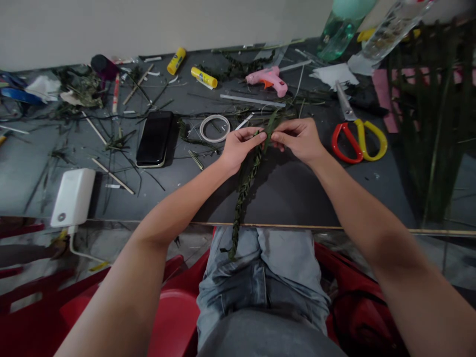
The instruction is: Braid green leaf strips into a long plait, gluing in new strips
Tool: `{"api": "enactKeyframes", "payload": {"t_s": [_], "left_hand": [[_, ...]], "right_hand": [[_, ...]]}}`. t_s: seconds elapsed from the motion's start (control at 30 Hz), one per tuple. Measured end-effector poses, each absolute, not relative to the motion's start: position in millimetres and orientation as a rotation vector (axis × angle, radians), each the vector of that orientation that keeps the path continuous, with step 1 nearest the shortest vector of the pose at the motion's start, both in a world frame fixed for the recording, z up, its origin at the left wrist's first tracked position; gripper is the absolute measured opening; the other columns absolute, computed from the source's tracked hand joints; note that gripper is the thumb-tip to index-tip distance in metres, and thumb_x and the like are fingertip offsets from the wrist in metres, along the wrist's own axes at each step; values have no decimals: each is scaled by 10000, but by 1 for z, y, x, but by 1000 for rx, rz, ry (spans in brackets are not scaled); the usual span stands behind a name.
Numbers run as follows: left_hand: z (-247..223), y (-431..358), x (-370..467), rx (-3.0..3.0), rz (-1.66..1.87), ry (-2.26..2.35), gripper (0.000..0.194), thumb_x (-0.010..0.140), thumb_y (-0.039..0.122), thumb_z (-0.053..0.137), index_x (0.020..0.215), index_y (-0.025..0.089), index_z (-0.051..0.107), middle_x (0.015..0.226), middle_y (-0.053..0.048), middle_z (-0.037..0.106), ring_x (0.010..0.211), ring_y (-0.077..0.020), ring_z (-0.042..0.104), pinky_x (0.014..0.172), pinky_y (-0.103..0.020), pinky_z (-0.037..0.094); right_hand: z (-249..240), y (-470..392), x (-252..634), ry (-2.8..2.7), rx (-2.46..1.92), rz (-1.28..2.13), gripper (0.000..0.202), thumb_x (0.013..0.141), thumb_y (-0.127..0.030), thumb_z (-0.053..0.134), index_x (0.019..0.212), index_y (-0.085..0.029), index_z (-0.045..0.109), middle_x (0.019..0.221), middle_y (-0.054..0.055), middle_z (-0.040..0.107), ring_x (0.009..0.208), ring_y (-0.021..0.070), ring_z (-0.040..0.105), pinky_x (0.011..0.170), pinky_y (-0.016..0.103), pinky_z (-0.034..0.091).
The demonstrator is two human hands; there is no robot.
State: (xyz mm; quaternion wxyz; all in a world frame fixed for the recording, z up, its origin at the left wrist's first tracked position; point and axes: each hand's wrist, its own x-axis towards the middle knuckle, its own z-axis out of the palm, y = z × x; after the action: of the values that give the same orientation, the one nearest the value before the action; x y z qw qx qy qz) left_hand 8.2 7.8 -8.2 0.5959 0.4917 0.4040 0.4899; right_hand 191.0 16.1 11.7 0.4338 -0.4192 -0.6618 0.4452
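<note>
A long green braided leaf strand hangs from the hands, over the table's front edge and down above the person's lap. My left hand pinches its upper end between thumb and fingers. Close to its right, my right hand is closed with thumb against fingers at the loose green leaf strips that rise from the braid's top. The fingers of the two hands nearly touch.
Left of the hands lie a roll of tape, a black phone and a white power bank. Behind are a pink glue gun and glue sticks. Scissors, bottles and long leaves are on the right.
</note>
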Motion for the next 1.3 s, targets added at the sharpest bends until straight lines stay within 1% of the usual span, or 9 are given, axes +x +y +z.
{"api": "enactKeyframes", "payload": {"t_s": [0.1,0.2,0.43,0.57,0.7,0.87,1.03,1.17,1.3], "left_hand": [[-9,8,8,1190,1126,931,344,686,514,899,830,221,787,747,2,753,650,-131,699,640,-289,607],[-10,9,8,1218,1130,923,403,645,570,902,820,224,792,730,-1,754,625,-130,692,616,-284,601],[-14,9,8,1193,1234,937,317,673,434,914,858,209,788,853,-19,796,781,-142,738,806,-299,612],[-14,9,7,1263,1269,1027,198,751,332,863,877,198,789,840,-26,791,781,-147,734,805,-303,592],[-14,10,7,1328,1287,1082,125,784,273,826,877,195,801,781,-20,778,755,-152,729,795,-315,586],[-13,10,6,1342,1304,1082,195,750,356,857,864,205,812,771,-20,783,724,-150,722,758,-311,595],[-12,8,8,1343,1296,1024,287,725,462,869,875,222,823,758,-12,781,704,-143,713,731,-304,590],[-11,7,7,1281,1247,1038,282,716,454,883,861,221,820,747,-13,772,699,-147,708,721,-307,585],[-10,9,4,1190,1117,973,281,711,430,894,853,201,816,698,-2,741,606,-110,654,617,-263,536]], "right_hand": [[11,16,189,-1618,-1016,1198,641,617,-851,753,748,-227,683,636,15,615,542,135,544,440,291,472],[8,15,187,-1592,-1011,1220,602,631,-792,794,807,-222,714,708,27,660,595,144,587,437,274,478],[1,19,186,-1501,-1094,1102,436,660,-576,893,759,-202,692,732,43,698,663,199,680,495,324,567],[-4,22,188,-1508,-1124,1147,417,687,-563,886,770,-214,672,711,36,683,647,200,678,564,372,606],[-5,18,188,-1578,-1132,954,377,749,-568,842,839,-227,712,733,51,690,637,214,677,620,429,618],[4,4,183,-1608,-1123,796,326,783,-538,815,769,-220,746,700,59,699,577,212,657,611,432,596],[8,7,184,-1606,-1138,791,389,748,-602,824,730,-221,747,802,72,734,708,221,687,625,390,586],[2,17,189,-1642,-1098,963,493,714,-700,803,721,-212,732,696,44,671,575,162,603,477,320,482],[3,23,195,-1500,-1034,1089,605,632,-738,834,982,-249,766,888,38,727,605,133,618,442,259,456]]}}
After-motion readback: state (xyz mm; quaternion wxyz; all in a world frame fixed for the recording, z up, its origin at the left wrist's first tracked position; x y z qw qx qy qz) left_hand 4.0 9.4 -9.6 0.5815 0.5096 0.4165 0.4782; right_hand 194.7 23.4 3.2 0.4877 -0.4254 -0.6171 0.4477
